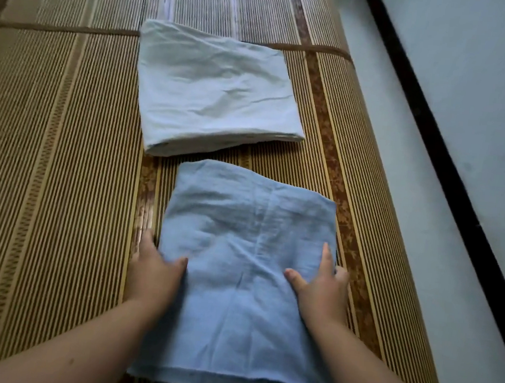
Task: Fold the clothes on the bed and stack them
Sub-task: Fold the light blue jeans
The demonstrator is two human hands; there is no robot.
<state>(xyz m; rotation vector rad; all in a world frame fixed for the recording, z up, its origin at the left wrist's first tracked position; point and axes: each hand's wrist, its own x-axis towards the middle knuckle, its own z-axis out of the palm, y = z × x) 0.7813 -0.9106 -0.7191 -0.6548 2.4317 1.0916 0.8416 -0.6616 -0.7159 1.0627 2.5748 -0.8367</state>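
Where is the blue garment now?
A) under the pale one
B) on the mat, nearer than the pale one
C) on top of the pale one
B: the blue garment lies on the mat, with the pale garment farther off and nothing on it.

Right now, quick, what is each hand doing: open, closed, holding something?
Left hand: open, fingers straight, thumb on the left edge of the blue cloth.
Right hand: open, straight fingers pressing its right edge.
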